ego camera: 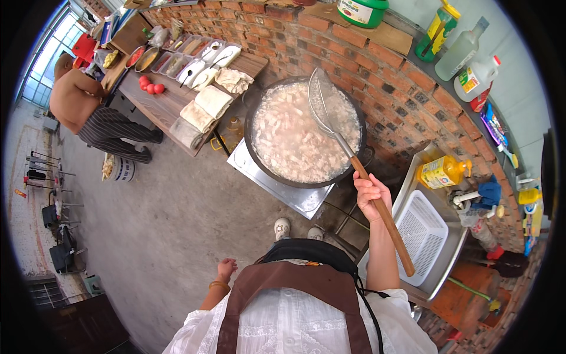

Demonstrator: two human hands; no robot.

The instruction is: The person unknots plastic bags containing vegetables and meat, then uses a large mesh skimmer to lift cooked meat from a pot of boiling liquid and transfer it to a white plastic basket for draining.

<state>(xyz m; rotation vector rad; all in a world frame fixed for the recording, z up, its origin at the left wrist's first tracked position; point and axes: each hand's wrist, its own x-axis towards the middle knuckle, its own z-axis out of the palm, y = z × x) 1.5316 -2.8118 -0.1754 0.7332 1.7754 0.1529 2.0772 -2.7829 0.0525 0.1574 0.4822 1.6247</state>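
My right hand (372, 194) grips the wooden handle of a metal mesh skimmer (319, 99). The skimmer's bowl is over the far right part of a large dark wok (305, 182), and its handle slants back past my forearm. Pale strips of what looks like meat (292, 132) fill the wok in cloudy, foamy liquid with steam over it. The wok sits above a metal stove top (283, 188). Down at my left side hangs my left hand (227, 268), fingers loosely curled, with nothing visible in it.
To the right, a steel sink (446, 283) holds a white plastic basket (424, 239) and a yellow bottle (442, 171). A wooden table (137, 97) at left bears folded cloths (199, 113), tomatoes (154, 88) and ingredient tubs (190, 73). Another person (88, 101) bends beyond it. A brick wall (389, 88) stands behind the wok.
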